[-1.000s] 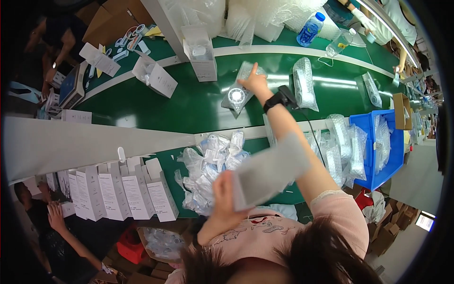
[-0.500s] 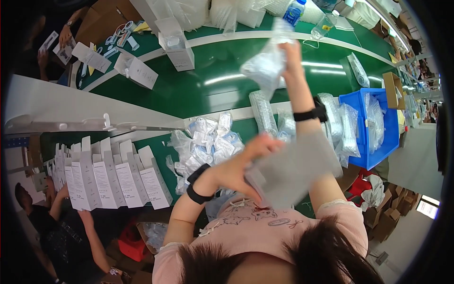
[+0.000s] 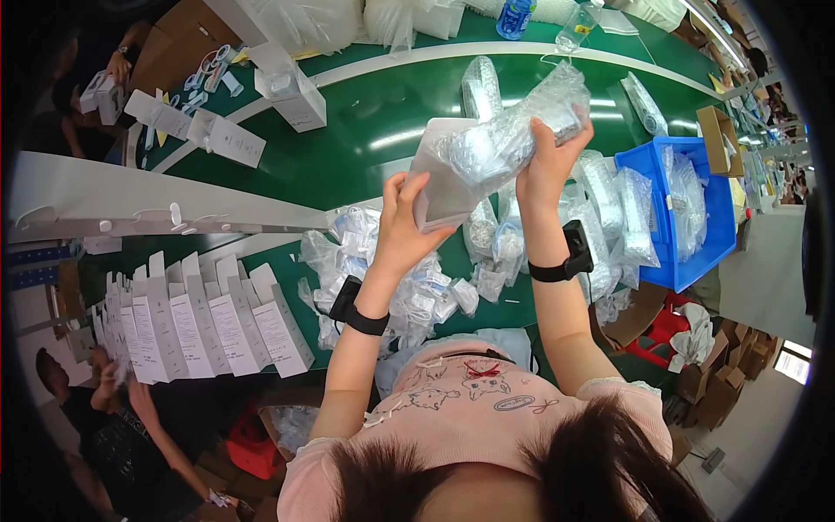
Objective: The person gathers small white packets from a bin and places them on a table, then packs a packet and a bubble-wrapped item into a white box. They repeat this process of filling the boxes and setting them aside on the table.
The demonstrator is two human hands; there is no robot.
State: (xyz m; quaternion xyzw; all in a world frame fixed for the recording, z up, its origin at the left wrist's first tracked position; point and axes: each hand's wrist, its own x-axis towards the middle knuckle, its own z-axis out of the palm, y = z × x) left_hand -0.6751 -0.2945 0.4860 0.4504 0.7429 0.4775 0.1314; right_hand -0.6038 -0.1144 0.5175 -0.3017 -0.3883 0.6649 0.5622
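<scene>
My left hand (image 3: 404, 228) grips a white cardboard box (image 3: 437, 198) from its left side, thumb beneath and fingers over the edge. The box is tilted over the green table. In my right hand (image 3: 551, 165) is a clear bubble-wrapped package (image 3: 496, 146), held by its right part. The package's left end lies over the box, overlapping its opening; I cannot tell how far inside it reaches. Below the box a pile of small plastic bags (image 3: 417, 291) with white pieces covers the table. More bubble-wrapped packages (image 3: 602, 191) lie to the right of my right wrist.
A row of open white boxes (image 3: 209, 322) stands at left, beside a white metal post (image 3: 156, 204). A blue bin (image 3: 729, 230) with wrapped items is at right. Across the table are two open boxes (image 3: 300, 104) and bottles (image 3: 515, 19). Other people work at far left.
The box has gone from low in front of my chest up and left over the table. My right hand has lowered the package to meet it. A wrapped package behind them now shows.
</scene>
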